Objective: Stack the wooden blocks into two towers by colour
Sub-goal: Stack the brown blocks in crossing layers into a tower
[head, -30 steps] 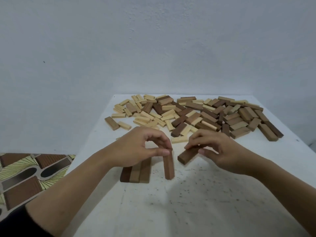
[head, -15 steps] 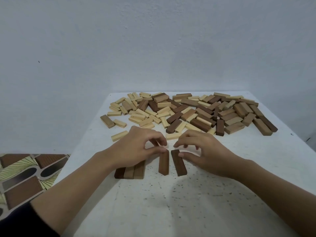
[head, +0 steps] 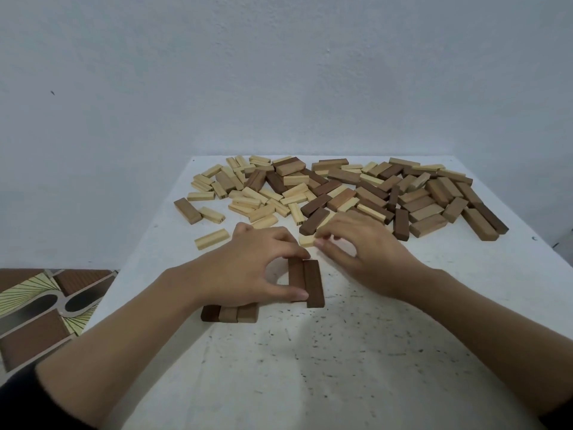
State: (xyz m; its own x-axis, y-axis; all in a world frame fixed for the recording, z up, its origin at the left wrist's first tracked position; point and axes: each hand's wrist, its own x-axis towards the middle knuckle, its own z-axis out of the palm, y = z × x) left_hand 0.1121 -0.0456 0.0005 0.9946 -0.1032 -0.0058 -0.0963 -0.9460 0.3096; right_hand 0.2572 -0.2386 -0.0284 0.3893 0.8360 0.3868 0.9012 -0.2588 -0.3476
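Note:
Two dark brown blocks lie side by side, touching, on the white table. My left hand pinches the left one lengthwise, thumb at its near end and fingertips at its far end. Under that hand's heel sits a flat row of three brown blocks. My right hand hovers just right of the pair with loosely curled fingers and holds nothing. Its fingertips are close to a pale block. A mixed heap of pale and brown blocks covers the far half of the table.
A lone pale block and a brown one lie at the left of the heap. The table's left edge drops to a patterned floor. A plain wall stands behind the table.
The two dark blocks, apart half a second ago, now lie pressed together. My right hand has let go of its block and lifted away toward the heap.

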